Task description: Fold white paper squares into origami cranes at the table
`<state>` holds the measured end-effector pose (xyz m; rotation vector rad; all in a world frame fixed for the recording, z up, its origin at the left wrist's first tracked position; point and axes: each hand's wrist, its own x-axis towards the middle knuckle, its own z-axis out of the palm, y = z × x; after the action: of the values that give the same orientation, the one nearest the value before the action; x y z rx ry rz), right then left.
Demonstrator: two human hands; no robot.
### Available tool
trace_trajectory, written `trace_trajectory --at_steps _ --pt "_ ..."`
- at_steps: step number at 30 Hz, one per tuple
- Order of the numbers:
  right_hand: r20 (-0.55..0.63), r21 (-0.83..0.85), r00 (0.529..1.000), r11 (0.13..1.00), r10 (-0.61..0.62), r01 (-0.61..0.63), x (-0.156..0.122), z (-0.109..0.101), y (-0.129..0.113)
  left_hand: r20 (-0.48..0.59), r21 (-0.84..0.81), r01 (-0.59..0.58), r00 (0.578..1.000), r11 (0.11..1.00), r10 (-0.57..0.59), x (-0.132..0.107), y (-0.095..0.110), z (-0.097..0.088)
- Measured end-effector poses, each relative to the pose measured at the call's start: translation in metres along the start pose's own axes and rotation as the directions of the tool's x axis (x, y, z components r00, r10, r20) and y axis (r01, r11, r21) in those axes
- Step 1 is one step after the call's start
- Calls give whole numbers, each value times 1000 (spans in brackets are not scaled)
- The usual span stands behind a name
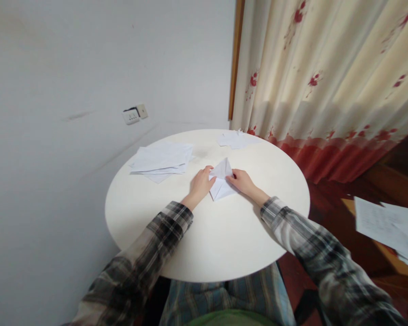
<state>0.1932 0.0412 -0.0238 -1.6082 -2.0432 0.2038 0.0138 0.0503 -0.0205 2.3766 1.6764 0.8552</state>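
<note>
A folded sheet of white paper (221, 188) lies near the middle of the round white table (204, 244). Its far part is a pointed flap that stands up a little. My left hand (202, 182) grips the paper's left edge, thumb on top and fingers curled at the side. On the opposite edge, my right hand (242, 181) pinches the paper between thumb and fingers. The undersides of the fingers are hidden.
A stack of white paper (161, 158) rests at the table's back left. Smaller folded papers (236, 139) lie at the far edge. Written sheets (387, 226) sit on a wooden piece at right. A wall socket (132, 116) and a flowered curtain (313, 68) are behind.
</note>
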Motion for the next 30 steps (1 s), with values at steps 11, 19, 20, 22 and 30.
trace_trajectory --at_steps 11,19,20,22,30 --pt "13 -33 998 997 67 -67 1 0 0 2 2 0 1000 1000 0 -1 6 -5" --pt "10 -65 995 993 102 -101 0 -2 -1 -11 -50 7 1000 999 -8 1 5 -4" --pt "13 -69 994 992 107 -106 0 -2 -1 -9 -58 7 1000 998 -8 1 5 -4" --pt "14 -76 993 991 114 -112 0 -2 -2 -8 -63 7 1000 998 -7 1 5 -4" --pt "21 -86 993 990 113 -111 0 -2 -2 -32 -63 -1 999 998 -1 1 7 -6"
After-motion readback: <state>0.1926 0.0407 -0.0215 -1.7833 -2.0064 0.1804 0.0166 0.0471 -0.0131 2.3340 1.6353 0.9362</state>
